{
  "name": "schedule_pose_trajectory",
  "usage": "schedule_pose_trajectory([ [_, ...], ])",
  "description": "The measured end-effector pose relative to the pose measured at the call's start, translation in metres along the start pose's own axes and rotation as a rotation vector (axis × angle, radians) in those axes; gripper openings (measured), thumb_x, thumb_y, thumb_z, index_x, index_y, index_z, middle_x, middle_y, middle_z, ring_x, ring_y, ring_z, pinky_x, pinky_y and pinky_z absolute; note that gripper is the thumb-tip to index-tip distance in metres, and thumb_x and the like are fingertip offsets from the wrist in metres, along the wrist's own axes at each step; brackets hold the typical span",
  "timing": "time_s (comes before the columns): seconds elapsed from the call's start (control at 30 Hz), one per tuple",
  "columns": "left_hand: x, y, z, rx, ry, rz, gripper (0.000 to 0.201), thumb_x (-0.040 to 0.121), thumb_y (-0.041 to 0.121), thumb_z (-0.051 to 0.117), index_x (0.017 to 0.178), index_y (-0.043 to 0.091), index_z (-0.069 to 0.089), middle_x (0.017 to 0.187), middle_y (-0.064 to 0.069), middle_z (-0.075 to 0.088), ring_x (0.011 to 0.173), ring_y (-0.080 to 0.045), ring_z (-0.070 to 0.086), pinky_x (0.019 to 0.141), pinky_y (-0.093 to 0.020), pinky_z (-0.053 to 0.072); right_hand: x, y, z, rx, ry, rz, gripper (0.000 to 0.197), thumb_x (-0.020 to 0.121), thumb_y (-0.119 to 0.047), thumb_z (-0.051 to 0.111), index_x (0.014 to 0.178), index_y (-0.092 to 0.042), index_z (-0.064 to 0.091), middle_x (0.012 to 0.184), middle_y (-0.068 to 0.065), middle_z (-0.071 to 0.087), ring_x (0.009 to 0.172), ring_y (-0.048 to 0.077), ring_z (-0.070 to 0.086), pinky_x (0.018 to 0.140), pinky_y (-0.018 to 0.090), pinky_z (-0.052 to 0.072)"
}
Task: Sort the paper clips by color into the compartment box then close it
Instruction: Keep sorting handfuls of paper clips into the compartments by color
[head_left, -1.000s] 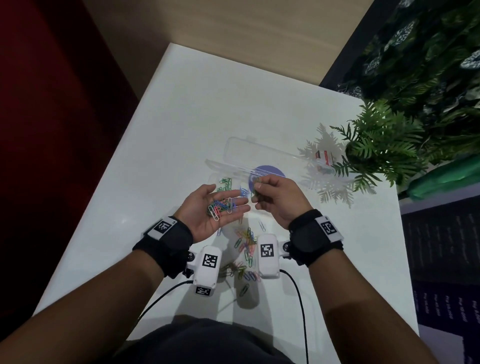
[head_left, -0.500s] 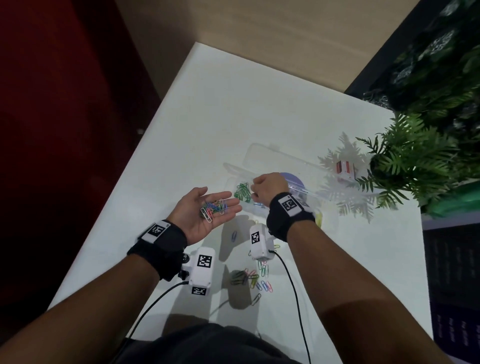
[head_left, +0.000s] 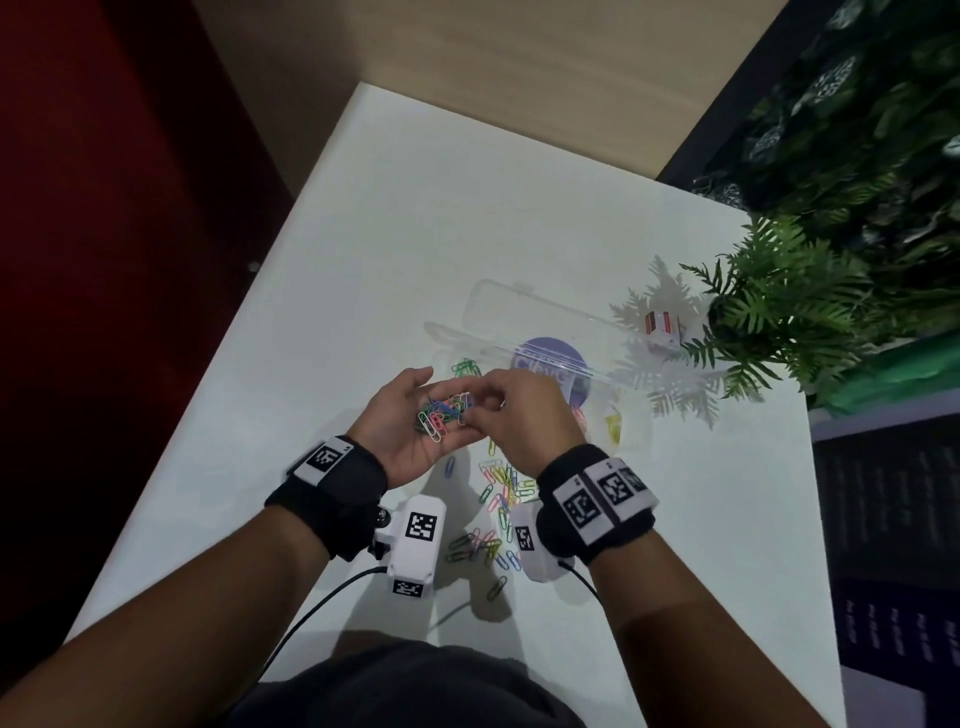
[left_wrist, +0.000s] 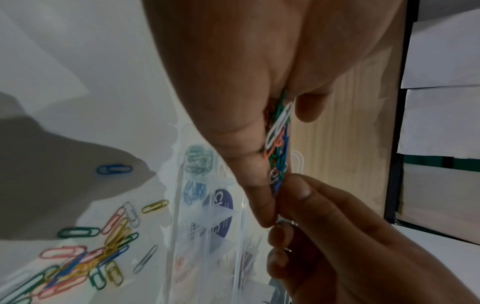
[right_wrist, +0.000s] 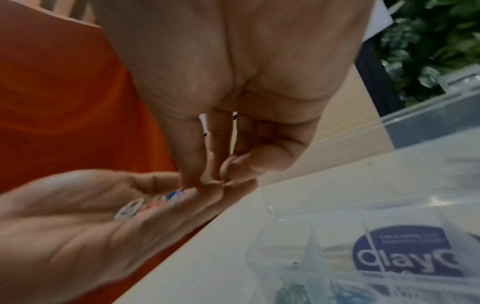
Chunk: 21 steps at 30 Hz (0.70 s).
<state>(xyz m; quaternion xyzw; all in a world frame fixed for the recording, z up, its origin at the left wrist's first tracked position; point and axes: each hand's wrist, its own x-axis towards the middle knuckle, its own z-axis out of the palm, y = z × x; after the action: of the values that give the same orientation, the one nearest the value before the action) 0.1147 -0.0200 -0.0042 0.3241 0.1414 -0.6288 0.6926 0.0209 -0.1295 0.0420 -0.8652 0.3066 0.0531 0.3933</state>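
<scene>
Because the left hand (head_left: 410, 421) is turned palm up and cupped a little, it works like a small bowl for a mixed bunch of paper clips (head_left: 441, 413), so the right hand (head_left: 511, 410) can pick from it. The right hand's fingertips (right_wrist: 192, 181) are pinched together down in that bunch, likely on one clip (which color I cannot tell). Both hands hover just in front of the compartment box (head_left: 602, 374), a clear one lying open near the right edge of the worktop (head_left: 363, 249), its lid (head_left: 519, 312) flat behind it so clips can drop in. Green clips (head_left: 466, 367) sit in its left end compartment, blue ones (left_wrist: 194, 190) next to them. More loose clips (head_left: 501, 493) lie on the worktop under the wrists. A fern (head_left: 779, 312) leans over the right edge near the box, and a small red and white thing (head_left: 661, 326) sits beside it.
</scene>
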Motion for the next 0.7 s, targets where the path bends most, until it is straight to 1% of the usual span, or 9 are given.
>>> schedule_pose_trajectory([
  [0.03, 0.0, -0.002, 0.002, -0.002, -0.007, -0.003, 0.055, 0.099, 0.03, 0.028, 0.113, -0.012, 0.062, 0.107, -0.03, 0.065, 0.081, -0.031, 0.068, 0.087, -0.044, 0.054, -0.001, 0.0, 0.002, -0.018, 0.0, 0.005, 0.015, 0.082, -0.014, 0.066, 0.084, -0.029, 0.066, 0.069, -0.009, 0.059, 0.063, 0.001, 0.055, 0.054, 0.006, 0.041],
  [0.07, -0.001, -0.004, 0.004, 0.001, -0.01, -0.002, 0.055, 0.099, 0.029, 0.029, 0.11, -0.011, 0.064, 0.102, -0.029, 0.066, 0.075, -0.03, 0.068, 0.084, -0.043, 0.055, -0.001, 0.001, 0.004, -0.03, 0.003, 0.013, 0.016, 0.081, -0.014, 0.065, 0.093, -0.024, 0.069, 0.073, -0.008, 0.062, 0.068, 0.004, 0.059, 0.062, 0.011, 0.047],
  [0.13, -0.002, -0.006, 0.006, 0.005, -0.016, 0.006, 0.054, 0.099, 0.029, 0.029, 0.107, -0.011, 0.066, 0.098, -0.027, 0.066, 0.07, -0.028, 0.067, 0.081, -0.042, 0.056, -0.002, 0.003, 0.009, -0.032, 0.012, 0.032, 0.022, 0.081, -0.013, 0.064, 0.099, -0.024, 0.07, 0.083, -0.002, 0.068, 0.077, 0.011, 0.065, 0.071, 0.029, 0.055],
  [0.23, -0.004, -0.008, 0.007, 0.019, -0.021, 0.009, 0.052, 0.099, 0.029, 0.03, 0.111, -0.01, 0.062, 0.096, -0.025, 0.066, 0.073, -0.028, 0.067, 0.083, -0.042, 0.055, -0.004, 0.005, 0.011, -0.06, 0.03, 0.029, 0.016, 0.08, -0.012, 0.064, 0.094, -0.02, 0.068, 0.085, 0.0, 0.066, 0.077, 0.015, 0.064, 0.071, 0.034, 0.055],
  [0.3, -0.005, -0.009, 0.007, 0.027, -0.019, 0.001, 0.05, 0.099, 0.029, 0.029, 0.113, -0.009, 0.059, 0.092, -0.023, 0.067, 0.074, -0.028, 0.068, 0.08, -0.041, 0.057, -0.007, 0.006, 0.011, -0.09, 0.051, 0.026, 0.005, 0.081, -0.011, 0.063, 0.084, -0.014, 0.061, 0.082, 0.001, 0.061, 0.074, 0.017, 0.059, 0.066, 0.033, 0.051],
  [0.4, -0.005, -0.013, 0.004, 0.011, -0.004, 0.003, 0.048, 0.099, 0.028, 0.029, 0.115, -0.01, 0.054, 0.089, -0.023, 0.068, 0.073, -0.029, 0.069, 0.073, -0.039, 0.059, -0.011, 0.007, 0.015, -0.062, 0.058, 0.021, 0.006, 0.083, -0.008, 0.058, 0.081, -0.011, 0.054, 0.08, 0.001, 0.063, 0.069, 0.015, 0.059, 0.06, 0.03, 0.049],
  [0.5, -0.006, -0.016, -0.001, -0.01, 0.001, -0.004, 0.05, 0.099, 0.027, 0.03, 0.117, -0.013, 0.054, 0.093, -0.026, 0.067, 0.073, -0.03, 0.069, 0.069, -0.039, 0.059, -0.013, 0.011, 0.019, 0.035, 0.043, 0.044, 0.007, 0.086, -0.005, 0.056, 0.082, -0.01, 0.053, 0.07, -0.005, 0.06, 0.057, 0.003, 0.053, 0.046, 0.011, 0.039],
  [0.6, -0.004, -0.016, -0.004, 0.008, 0.01, -0.005, 0.053, 0.098, 0.027, 0.03, 0.11, -0.014, 0.063, 0.104, -0.03, 0.066, 0.087, -0.033, 0.07, 0.079, -0.042, 0.059, -0.013, 0.015, 0.018, 0.132, 0.06, 0.064, 0.005, 0.088, -0.007, 0.057, 0.088, -0.011, 0.059, 0.067, -0.004, 0.059, 0.052, 0.001, 0.05, 0.042, 0.009, 0.035],
  [0.7, 0.0, -0.017, -0.004, 0.029, 0.026, -0.021, 0.052, 0.098, 0.027, 0.032, 0.121, -0.012, 0.057, 0.119, -0.03, 0.061, 0.1, -0.037, 0.065, 0.092, -0.045, 0.051, -0.011, 0.02, 0.011, 0.207, 0.084, 0.092, 0.005, 0.088, -0.006, 0.058, 0.087, -0.01, 0.061, 0.065, -0.008, 0.059, 0.052, -0.003, 0.056, 0.049, 0.009, 0.039],
])
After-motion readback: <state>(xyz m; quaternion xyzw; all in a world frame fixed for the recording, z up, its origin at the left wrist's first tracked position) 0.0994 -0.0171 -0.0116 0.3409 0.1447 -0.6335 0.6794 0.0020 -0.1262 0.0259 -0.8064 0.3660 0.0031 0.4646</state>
